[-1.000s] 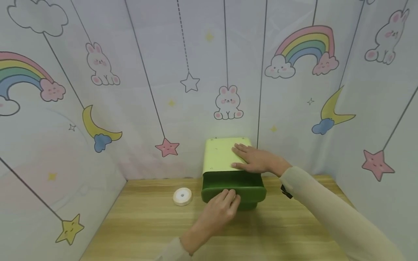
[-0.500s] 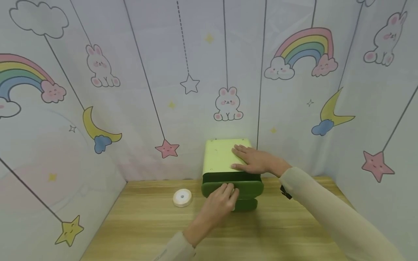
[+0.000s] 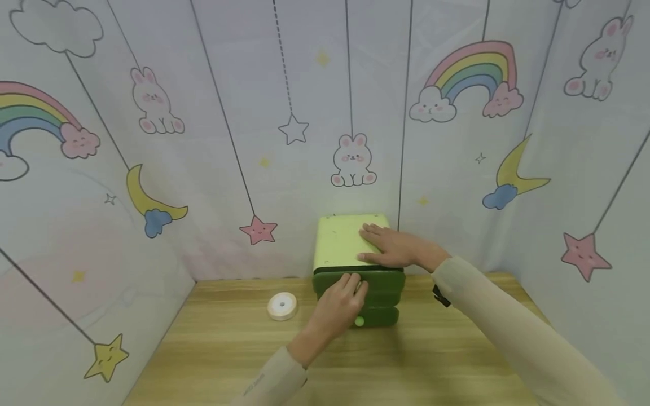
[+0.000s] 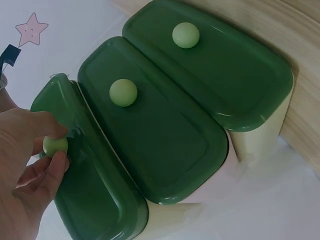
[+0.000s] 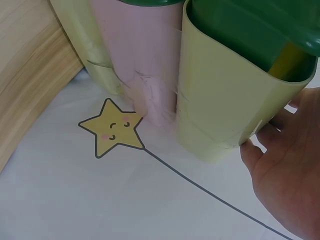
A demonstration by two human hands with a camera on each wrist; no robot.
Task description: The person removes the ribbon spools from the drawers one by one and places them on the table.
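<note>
A staged recording booth dressed like a child's room is showing here: cartoon backdrop sheets (image 3: pixel 228 141) printed with rainbows, bunnies, moons and stars are enclosing a wooden table (image 3: pixel 203 361) beyond and beside the hands, and a small green drawer unit (image 3: pixel 355 265) is standing under them, against the back sheet.

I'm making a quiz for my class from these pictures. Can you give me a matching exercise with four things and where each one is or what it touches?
Things:
1. left hand
2. right hand
3. roll of tape
4. star sticker

Places:
a. flat on the drawer unit's pale top
b. on the wall
c. pinching the top drawer's knob
d. on the wooden table, left of the unit

Pairs: 1-c, 2-a, 3-d, 4-b
</note>
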